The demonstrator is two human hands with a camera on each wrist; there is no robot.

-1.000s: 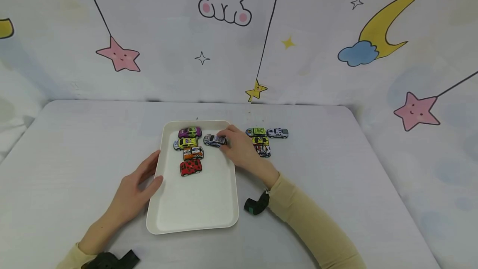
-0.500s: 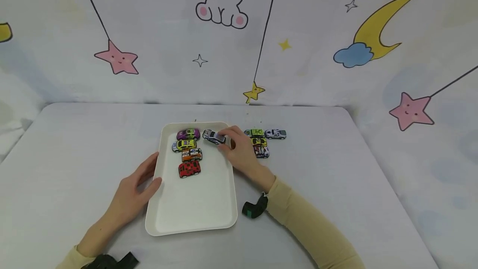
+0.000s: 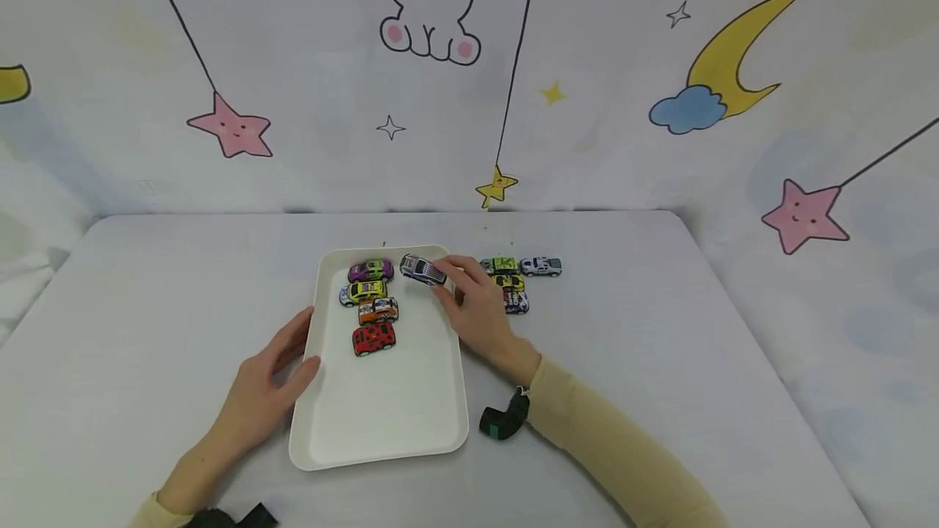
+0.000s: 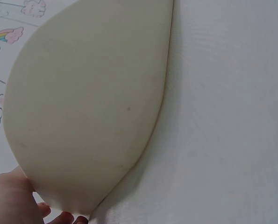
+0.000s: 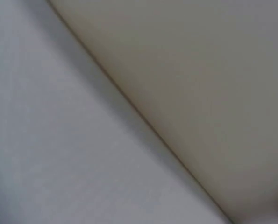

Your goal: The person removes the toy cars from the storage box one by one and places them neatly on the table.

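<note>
The left hand [image 3: 253,393], fingers loosely extended, touches the adjoining side of the white tray [image 3: 389,422], its thumb over the rim. Between the hands, four toy cars [image 3: 377,310] stand in a rough column inside the tray; next, the right hand [image 3: 480,312] pinches a silver car [image 3: 421,269] over the tray, and just beyond it four more cars [image 3: 509,283] sit on the tabletop [image 3: 623,324].

Four cars [image 3: 377,311] in tray [image 3: 385,410]; other cars [image 3: 540,266] on table [image 3: 631,308], right of tray.
</note>
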